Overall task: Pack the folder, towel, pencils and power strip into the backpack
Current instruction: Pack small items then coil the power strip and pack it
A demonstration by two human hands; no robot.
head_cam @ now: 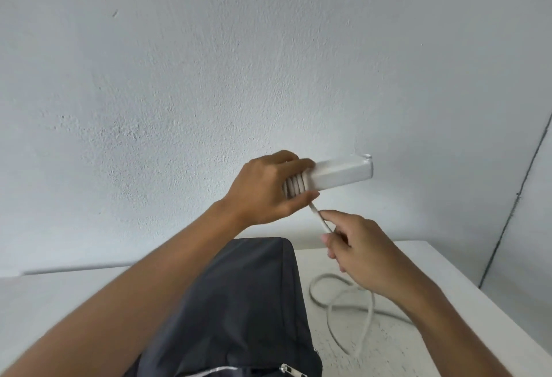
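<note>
Left hand (265, 187): clamped around one end of the strip (343, 175), thumb and fingers over a few turns of cord (321, 221) already wound on the body. Right hand (361, 252): pinching the cord just below the strip, feeding the next turn. Strip held up in the air above the far end of the backpack (239, 311), not yet inside.

Risks, as judged from here: turns sliding off the strip's end if the left grip loosens, since only thumb and fingers pin them. Slack on the table (448, 302) lying in crossed loops beside the backpack; a knot or snag likely if pulled fast. Plug end possibly whipping across the table or catching the backpack. A loose wrap likely to unspool once inside.

Hard to make out: plug out of sight, cord running under the right forearm. Socket face of the strip turned away. Backpack cut off at the bottom edge; only a zip pull (291, 370) visible, opening not shown, so open or closed unclear. Folder, towel, pencils nowhere in view; packed or not, cannot tell.
</note>
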